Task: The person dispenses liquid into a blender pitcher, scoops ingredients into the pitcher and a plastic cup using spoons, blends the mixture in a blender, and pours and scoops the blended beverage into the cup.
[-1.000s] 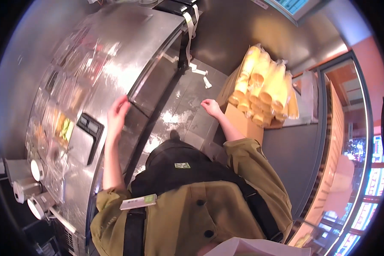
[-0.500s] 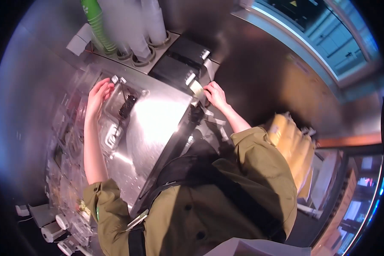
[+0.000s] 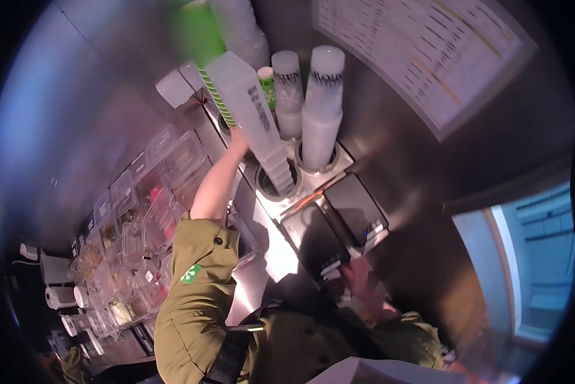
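My left hand is raised among the cup stacks, against the lower part of a stack of green cups. A tilted stack of translucent white cups covers its fingers, so I cannot tell whether it grips anything. My right hand lies in shadow at the front of two black box-shaped devices, the near one and the far one. White strips stick out of their fronts, one of them close to my right fingers. Whether those fingers hold a strip is too dark to see.
More cup stacks stand in a metal holder with round openings. Several clear lidded containers line the left side of the steel counter. A printed sheet hangs on the back wall. A bright blue-lit window is at the right.
My left hand has gone from above the counter tray up to the cup stacks. My right hand stays by the black devices. The view has swung, showing the cups and wall sheet more fully.
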The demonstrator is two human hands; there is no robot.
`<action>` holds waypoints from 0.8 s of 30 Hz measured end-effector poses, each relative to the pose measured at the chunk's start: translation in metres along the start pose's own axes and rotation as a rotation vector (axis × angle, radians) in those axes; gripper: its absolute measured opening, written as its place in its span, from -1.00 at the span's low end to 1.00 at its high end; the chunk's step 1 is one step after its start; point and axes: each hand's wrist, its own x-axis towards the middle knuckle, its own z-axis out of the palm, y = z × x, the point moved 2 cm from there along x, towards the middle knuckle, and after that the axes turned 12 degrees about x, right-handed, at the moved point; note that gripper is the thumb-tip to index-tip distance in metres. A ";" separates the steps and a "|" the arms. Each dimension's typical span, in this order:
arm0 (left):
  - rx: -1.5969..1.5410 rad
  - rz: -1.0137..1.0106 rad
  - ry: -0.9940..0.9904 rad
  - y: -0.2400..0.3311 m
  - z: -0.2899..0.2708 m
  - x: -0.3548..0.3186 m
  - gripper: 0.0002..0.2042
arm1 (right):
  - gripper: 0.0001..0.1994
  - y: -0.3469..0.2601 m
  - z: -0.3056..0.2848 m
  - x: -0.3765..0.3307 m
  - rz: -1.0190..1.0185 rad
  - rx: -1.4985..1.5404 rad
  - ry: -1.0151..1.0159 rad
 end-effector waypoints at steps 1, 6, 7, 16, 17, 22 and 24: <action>0.090 -0.102 -0.270 -0.015 0.026 0.000 -0.56 | -0.80 -0.009 -0.008 0.003 -0.036 -0.064 -0.027; -0.109 -0.111 -0.567 0.091 0.103 -0.028 -0.64 | -0.77 0.002 -0.015 -0.027 0.145 -0.194 -0.090; -0.079 -0.138 -0.533 0.105 0.089 -0.035 -0.64 | -0.77 0.000 -0.011 -0.023 0.149 -0.188 -0.073; 0.323 -0.146 -0.269 0.108 0.025 0.001 -0.64 | -0.76 0.007 -0.003 -0.030 0.121 -0.100 -0.082; 0.267 -0.105 -0.315 0.127 0.069 -0.002 -0.64 | -0.76 0.010 -0.005 -0.034 0.167 -0.157 -0.051; 0.060 -0.133 -0.075 0.166 0.001 0.003 -0.69 | -0.79 -0.001 -0.001 -0.020 0.153 -0.143 -0.112; 0.190 -0.206 -0.198 0.201 -0.042 0.048 -0.60 | -0.80 0.000 0.000 -0.032 0.157 -0.162 -0.106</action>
